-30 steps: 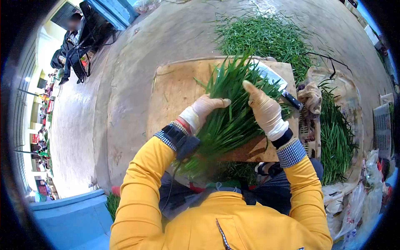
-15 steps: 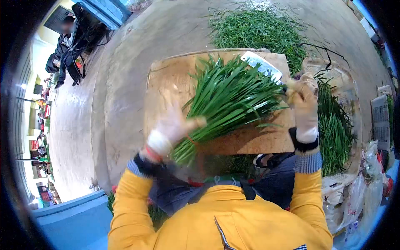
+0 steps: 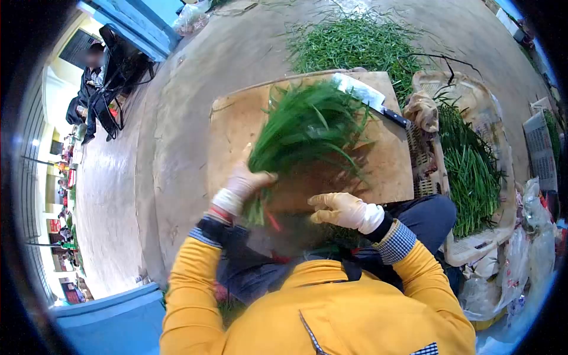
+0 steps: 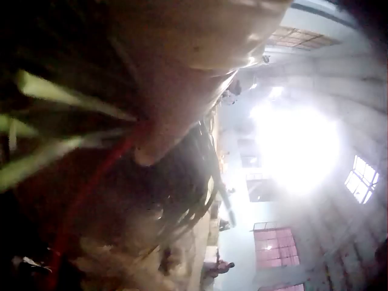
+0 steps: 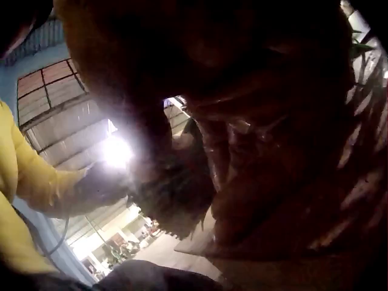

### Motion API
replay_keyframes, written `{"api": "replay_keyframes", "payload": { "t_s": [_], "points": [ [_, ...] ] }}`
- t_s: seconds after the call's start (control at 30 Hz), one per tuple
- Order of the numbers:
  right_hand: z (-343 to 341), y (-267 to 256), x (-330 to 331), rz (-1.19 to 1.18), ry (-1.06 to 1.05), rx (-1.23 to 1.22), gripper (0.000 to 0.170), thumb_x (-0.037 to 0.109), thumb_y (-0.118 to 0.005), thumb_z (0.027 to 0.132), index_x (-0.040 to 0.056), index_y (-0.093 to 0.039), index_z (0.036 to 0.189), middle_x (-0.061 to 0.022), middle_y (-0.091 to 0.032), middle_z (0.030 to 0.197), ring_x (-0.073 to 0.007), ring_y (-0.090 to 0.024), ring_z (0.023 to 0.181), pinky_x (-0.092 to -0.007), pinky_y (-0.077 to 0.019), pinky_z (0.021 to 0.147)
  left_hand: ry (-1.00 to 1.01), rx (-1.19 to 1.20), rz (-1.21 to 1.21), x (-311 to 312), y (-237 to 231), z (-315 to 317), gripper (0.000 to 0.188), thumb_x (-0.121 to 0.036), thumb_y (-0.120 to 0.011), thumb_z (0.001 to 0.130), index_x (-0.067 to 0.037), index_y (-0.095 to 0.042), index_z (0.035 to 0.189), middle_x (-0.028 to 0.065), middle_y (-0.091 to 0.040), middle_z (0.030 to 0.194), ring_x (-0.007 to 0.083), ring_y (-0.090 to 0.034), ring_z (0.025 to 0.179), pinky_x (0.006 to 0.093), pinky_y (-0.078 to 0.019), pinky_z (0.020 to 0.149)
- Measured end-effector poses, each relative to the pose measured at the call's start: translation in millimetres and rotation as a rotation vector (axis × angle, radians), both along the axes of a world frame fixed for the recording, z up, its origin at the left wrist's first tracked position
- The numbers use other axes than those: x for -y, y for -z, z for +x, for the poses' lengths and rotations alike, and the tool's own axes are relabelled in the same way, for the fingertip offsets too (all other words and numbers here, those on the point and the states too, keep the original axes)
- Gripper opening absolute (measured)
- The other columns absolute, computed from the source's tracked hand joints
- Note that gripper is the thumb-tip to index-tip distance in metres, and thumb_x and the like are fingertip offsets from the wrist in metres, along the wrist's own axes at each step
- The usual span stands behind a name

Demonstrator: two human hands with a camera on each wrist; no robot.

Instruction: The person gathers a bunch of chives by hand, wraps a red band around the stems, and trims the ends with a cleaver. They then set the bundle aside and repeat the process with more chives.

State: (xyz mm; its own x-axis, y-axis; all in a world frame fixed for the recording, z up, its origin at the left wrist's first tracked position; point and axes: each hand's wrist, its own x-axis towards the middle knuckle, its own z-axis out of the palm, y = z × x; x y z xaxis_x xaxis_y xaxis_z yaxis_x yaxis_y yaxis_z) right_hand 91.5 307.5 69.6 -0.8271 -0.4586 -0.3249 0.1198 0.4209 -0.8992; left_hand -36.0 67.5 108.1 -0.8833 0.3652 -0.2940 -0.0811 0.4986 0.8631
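Note:
In the head view a bunch of garlic chives (image 3: 307, 121), long flat green leaves blurred by motion, is over the wooden board (image 3: 384, 171). My gloved left hand (image 3: 242, 182) grips it near the stem end, thumb across the stalks. Below that hand the pale stems (image 3: 254, 212) stick out past the board's front edge, a red tie (image 3: 273, 221) beside them. Stems (image 4: 54, 94) and the tie (image 4: 97, 179) also show in the dark left wrist view. My gloved right hand (image 3: 340, 210) hovers at the front edge, fingers loosely bent, holding nothing.
A cleaver (image 3: 370, 97) with a black handle lies at the board's back right corner. To the right stands a crate (image 3: 447, 251) of more greens, a crumpled cloth (image 3: 421, 111) on its rim. Cut leaves (image 3: 355, 50) are heaped on the floor behind. A person (image 3: 92, 89) sits far left.
My right hand has moved from the board's right side to its front edge. The bunch, spread flat half a second ago, is now gathered and swinging in my left hand. The cleaver is more uncovered.

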Motion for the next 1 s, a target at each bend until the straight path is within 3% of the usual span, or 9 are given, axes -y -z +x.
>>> {"api": "replay_keyframes", "payload": {
  "t_s": [0.17,0.23,0.27,0.4,0.57,0.7,0.83,0.87,1.0],
  "points": [
    [-14,10,9,-0.382,0.151,-0.020,0.069,0.036,-0.065,0.086,-0.0049,-0.039,0.134,-0.0188,-0.060,0.118,-0.0262,-0.057,0.110,-0.0335,-0.0428,0.095,-0.319,0.771,0.495,18,-66,8,0.044,-0.024,-0.068,0.079,-0.002,-0.057,0.115,0.0116,-0.066,0.101,0.0224,-0.065,0.081,0.0375,-0.0557,0.075],
    [-35,32,14,-0.387,0.191,-0.139,0.066,0.036,-0.062,0.088,-0.0057,-0.038,0.133,-0.0157,-0.059,0.119,-0.0236,-0.054,0.113,-0.0343,-0.0399,0.098,-0.284,0.573,0.923,15,-51,17,0.055,-0.032,-0.069,0.082,-0.003,-0.052,0.125,0.0157,-0.062,0.113,0.0256,-0.064,0.094,0.0384,-0.0552,0.081],
    [-49,39,12,-0.666,0.148,0.024,0.063,0.037,-0.061,0.089,-0.0049,-0.040,0.132,-0.0147,-0.057,0.121,-0.0231,-0.052,0.114,-0.0339,-0.0383,0.100,-0.023,0.648,0.964,70,39,-27,0.058,-0.036,-0.067,0.084,-0.002,-0.049,0.128,0.0172,-0.059,0.119,0.0265,-0.063,0.099,0.0399,-0.0543,0.084],
    [-62,-12,24,-1.072,0.312,0.202,0.052,0.036,-0.059,0.090,0.0026,-0.049,0.128,-0.0106,-0.056,0.126,-0.0238,-0.051,0.116,-0.0365,-0.0363,0.104,-0.244,0.910,0.795,29,-30,42,0.059,-0.034,-0.065,0.085,-0.002,-0.046,0.131,0.0164,-0.058,0.122,0.0261,-0.062,0.102,0.0409,-0.0526,0.087],
    [-84,-20,16,-1.343,0.796,0.530,0.048,0.037,-0.064,0.086,0.0030,-0.055,0.120,-0.0098,-0.063,0.113,-0.0242,-0.061,0.099,-0.0400,-0.0506,0.088,-0.081,1.003,0.495,30,13,35,0.053,-0.035,-0.064,0.086,-0.001,-0.051,0.124,0.0145,-0.063,0.112,0.0227,-0.064,0.093,0.0362,-0.0518,0.085],
    [-104,2,3,-1.062,0.933,0.284,0.042,0.032,-0.067,0.084,0.0032,-0.059,0.114,-0.0093,-0.065,0.103,-0.0215,-0.062,0.092,-0.0377,-0.0531,0.081,0.240,0.664,0.178,36,48,-7,0.060,-0.048,-0.062,0.085,-0.005,-0.048,0.126,0.0067,-0.061,0.112,0.0144,-0.060,0.086,0.0302,-0.0507,0.073],
    [-118,17,-27,-0.717,1.078,0.390,0.036,0.023,-0.064,0.088,0.0032,-0.058,0.118,-0.0033,-0.063,0.105,-0.0158,-0.056,0.095,-0.0285,-0.0432,0.087,0.079,0.289,-0.080,30,13,-17,0.080,-0.038,-0.068,0.084,0.000,-0.028,0.142,0.0136,-0.045,0.134,0.0249,-0.047,0.116,0.0349,-0.0370,0.100],
    [-120,46,-45,-0.657,0.892,0.141,0.035,0.020,-0.063,0.089,0.0031,-0.057,0.119,-0.0012,-0.062,0.106,-0.0150,-0.055,0.094,-0.0284,-0.0414,0.087,0.067,0.294,-0.081,26,10,-9,0.080,-0.038,-0.068,0.084,0.000,-0.028,0.142,0.0136,-0.045,0.134,0.0249,-0.047,0.116,0.0349,-0.0370,0.100],
    [-101,58,-90,-0.152,1.135,-0.155,0.053,0.034,-0.068,0.084,0.0013,-0.052,0.122,-0.0069,-0.059,0.108,-0.0186,-0.054,0.097,-0.0326,-0.0425,0.087,0.111,-0.086,-0.207,6,22,35,0.101,-0.044,-0.074,0.075,0.008,-0.018,0.141,0.0240,-0.029,0.144,0.0314,-0.029,0.133,0.0367,-0.0236,0.110]
  ]
}}
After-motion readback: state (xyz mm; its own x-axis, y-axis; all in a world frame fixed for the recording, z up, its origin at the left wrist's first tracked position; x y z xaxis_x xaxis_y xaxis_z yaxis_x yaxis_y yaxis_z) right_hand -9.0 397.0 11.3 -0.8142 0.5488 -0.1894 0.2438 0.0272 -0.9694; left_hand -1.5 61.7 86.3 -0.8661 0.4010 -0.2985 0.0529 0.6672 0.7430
